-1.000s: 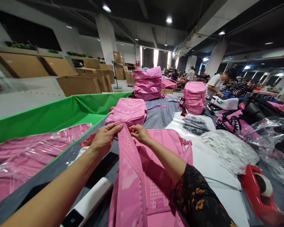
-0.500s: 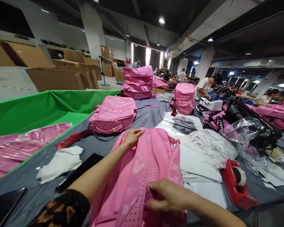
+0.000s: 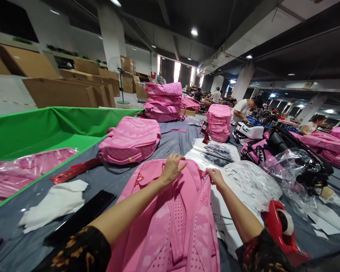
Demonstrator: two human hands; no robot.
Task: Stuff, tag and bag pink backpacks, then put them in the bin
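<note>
A pink backpack lies in front of me with its padded shoulder straps facing up. My left hand is at its top edge, fingers curled over the fabric by the upper ends of the straps. With thumb and fingers closed, my right hand pinches the top right edge near the right shoulder strap. A small red tag shows at the upper left of the pack. Just beyond lies another pink backpack.
Left are a green-lined bin, a white cloth and a black flat device. Right are a red tape dispenser, crumpled clear plastic and black-and-pink bags. Stacked pink backpacks stand behind; a co-worker bends over farther off.
My right hand has moved up from the middle of the straps to the top right edge. My left hand has shifted slightly right along the top. The straps now lie farther apart.
</note>
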